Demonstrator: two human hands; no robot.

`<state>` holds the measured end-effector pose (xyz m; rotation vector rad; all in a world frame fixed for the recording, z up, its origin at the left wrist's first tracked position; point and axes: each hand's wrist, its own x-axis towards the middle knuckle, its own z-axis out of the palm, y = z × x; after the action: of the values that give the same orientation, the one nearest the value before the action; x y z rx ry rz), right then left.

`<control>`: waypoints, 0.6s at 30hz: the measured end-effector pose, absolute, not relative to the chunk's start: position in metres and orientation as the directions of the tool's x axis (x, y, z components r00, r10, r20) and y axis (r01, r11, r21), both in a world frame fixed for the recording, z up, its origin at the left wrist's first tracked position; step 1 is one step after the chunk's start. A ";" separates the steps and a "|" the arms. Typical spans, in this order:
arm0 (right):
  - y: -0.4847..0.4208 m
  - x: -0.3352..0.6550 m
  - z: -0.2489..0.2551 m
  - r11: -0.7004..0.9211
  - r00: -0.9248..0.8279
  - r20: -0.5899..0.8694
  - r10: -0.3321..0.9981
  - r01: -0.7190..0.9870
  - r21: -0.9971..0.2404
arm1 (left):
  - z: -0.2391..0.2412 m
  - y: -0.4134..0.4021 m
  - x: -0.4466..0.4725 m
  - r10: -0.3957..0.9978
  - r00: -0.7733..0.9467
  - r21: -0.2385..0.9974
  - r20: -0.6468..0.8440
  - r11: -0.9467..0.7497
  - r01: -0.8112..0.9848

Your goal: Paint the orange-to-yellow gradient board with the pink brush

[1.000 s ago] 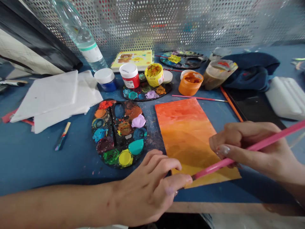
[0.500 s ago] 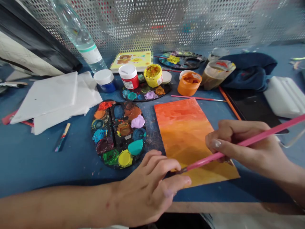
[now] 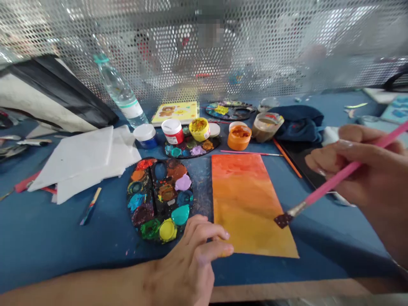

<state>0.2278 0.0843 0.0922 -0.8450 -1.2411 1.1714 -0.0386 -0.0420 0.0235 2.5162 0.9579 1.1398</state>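
Note:
In my right hand [image 3: 366,170] is a pink paintbrush [image 3: 334,180], its dark, paint-loaded bristles hovering over the lower right edge of the painted sheet. That sheet [image 3: 245,204] fades from red-orange at the top to mustard yellow at the bottom. My left hand [image 3: 200,250] rests at its lower left corner, thumb and fingers apart, holding nothing; whether a fingertip presses on the sheet is hard to tell. Just beyond that hand lies a black paint palette [image 3: 165,202] with many coloured paints in its wells.
Behind the sheet stand an orange paint jar [image 3: 239,137], a yellow one [image 3: 199,128], a red one [image 3: 172,131], a blue one [image 3: 145,136] and a cup of murky water [image 3: 266,126]. White sheets [image 3: 79,155] lie left, near a water bottle [image 3: 124,93]. Perforated metal [image 3: 178,55] closes the back.
My right hand has lifted the paintbrush off the lower left of the sheet and moved it right. My left hand has shifted slightly left. The camera view has tilted up.

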 end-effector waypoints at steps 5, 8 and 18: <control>0.099 0.248 0.102 0.213 -0.026 0.230 0.973 -0.287 -0.934 | 0.026 -0.048 -0.031 0.606 0.184 0.501 0.774 -0.763 0.408; 0.103 0.255 0.104 0.204 -0.028 0.225 0.974 -0.328 -0.922 | 0.025 -0.049 -0.019 0.524 -0.168 0.540 0.835 -0.722 0.432; 0.114 0.260 0.098 0.256 -0.129 0.299 0.945 -0.276 -0.926 | 0.032 -0.045 -0.029 0.463 0.154 0.320 0.873 -0.782 0.535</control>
<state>0.2598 0.1143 0.0984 -0.7266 -1.2557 1.2255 -0.0291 -0.0451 0.0316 2.4342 1.0544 1.7993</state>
